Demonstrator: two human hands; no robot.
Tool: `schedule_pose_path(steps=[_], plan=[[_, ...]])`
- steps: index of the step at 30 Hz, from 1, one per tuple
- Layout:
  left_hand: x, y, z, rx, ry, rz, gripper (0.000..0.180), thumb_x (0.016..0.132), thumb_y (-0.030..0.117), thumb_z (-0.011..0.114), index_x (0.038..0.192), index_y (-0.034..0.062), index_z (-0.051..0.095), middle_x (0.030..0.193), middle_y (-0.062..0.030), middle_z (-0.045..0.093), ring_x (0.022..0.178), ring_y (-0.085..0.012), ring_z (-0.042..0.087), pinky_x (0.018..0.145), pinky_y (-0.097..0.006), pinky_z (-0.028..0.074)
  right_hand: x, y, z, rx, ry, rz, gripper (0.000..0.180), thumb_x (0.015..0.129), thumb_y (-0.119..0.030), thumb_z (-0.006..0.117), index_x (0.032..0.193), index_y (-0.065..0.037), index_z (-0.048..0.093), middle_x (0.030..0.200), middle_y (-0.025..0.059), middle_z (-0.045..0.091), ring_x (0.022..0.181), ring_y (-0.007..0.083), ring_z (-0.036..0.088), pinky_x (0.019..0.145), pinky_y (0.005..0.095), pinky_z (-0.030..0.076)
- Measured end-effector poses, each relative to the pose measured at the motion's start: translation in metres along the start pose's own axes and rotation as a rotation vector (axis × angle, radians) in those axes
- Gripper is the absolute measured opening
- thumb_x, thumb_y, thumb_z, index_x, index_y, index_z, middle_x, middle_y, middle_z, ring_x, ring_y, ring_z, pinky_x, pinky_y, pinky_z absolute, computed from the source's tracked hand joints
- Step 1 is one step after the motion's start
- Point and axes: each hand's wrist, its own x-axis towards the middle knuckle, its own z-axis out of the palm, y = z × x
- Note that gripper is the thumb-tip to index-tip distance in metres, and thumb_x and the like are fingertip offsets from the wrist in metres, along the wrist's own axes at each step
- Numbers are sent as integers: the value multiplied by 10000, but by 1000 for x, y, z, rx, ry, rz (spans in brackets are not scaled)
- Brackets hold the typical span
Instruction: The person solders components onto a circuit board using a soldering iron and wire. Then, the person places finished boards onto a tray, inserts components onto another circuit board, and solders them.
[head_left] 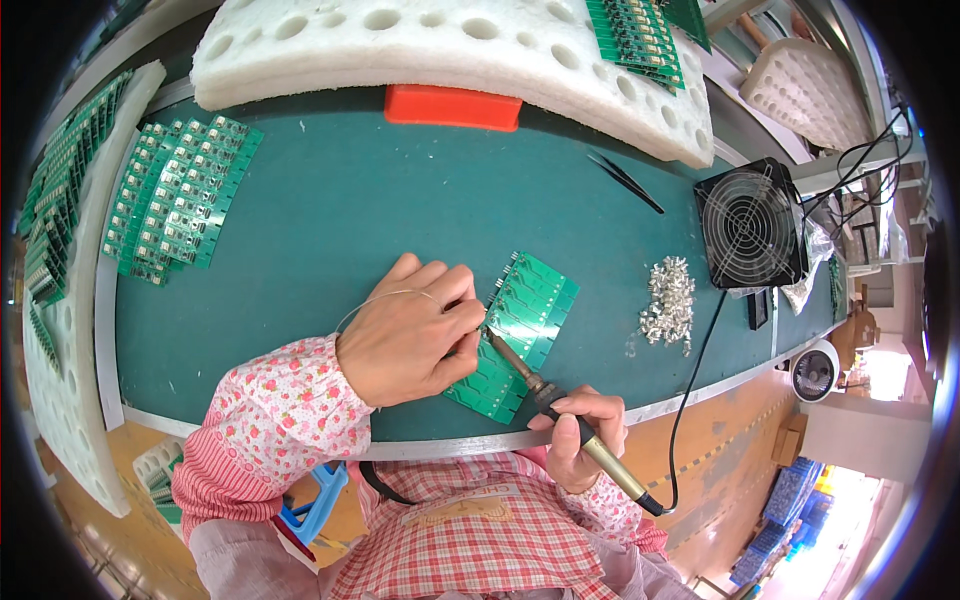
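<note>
My right hand [588, 432] grips a soldering iron [612, 466] with a gold-coloured handle, its tip slanting up and left to the edge of a green circuit board [530, 315]. The board lies tilted on the green mat, with a row of small parts along its upper left edge. Over that left edge my left hand [415, 330] is closed, thumb and fingers pinched together near the iron's tip. A thin strand of wire loops out across the back of this hand. Its far end, between the fingers, is hidden.
A heap of small white parts [668, 303] lies right of the board, before a black fan [752, 225]. Black tweezers [627, 183] lie farther back. A red box [453, 107] sits beneath white foam [420, 65]. Stacked circuit boards [180, 195] lie at left.
</note>
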Motion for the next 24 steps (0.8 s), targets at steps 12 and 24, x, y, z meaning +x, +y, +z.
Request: schedule_pose_path(steps=[12, 24], plan=[[-13, 31, -26, 281, 93, 24, 121, 670, 111, 630, 728, 80, 529, 799, -46, 494, 735, -209, 503, 726, -366, 373, 1, -3, -7, -99, 81, -185, 192, 751, -1, 648, 934, -23, 593, 639, 71, 584, 539, 189, 550, 499, 298, 444], [-55, 65, -6, 236, 78, 44, 187, 688, 194, 698, 722, 144, 522, 712, 31, 497, 727, -152, 538, 761, -404, 370, -3, -16, -6, -266, -183, -135, 341, 595, -55, 798, 895, -154, 669, 829, 35, 534, 754, 209, 511, 599, 307, 436]])
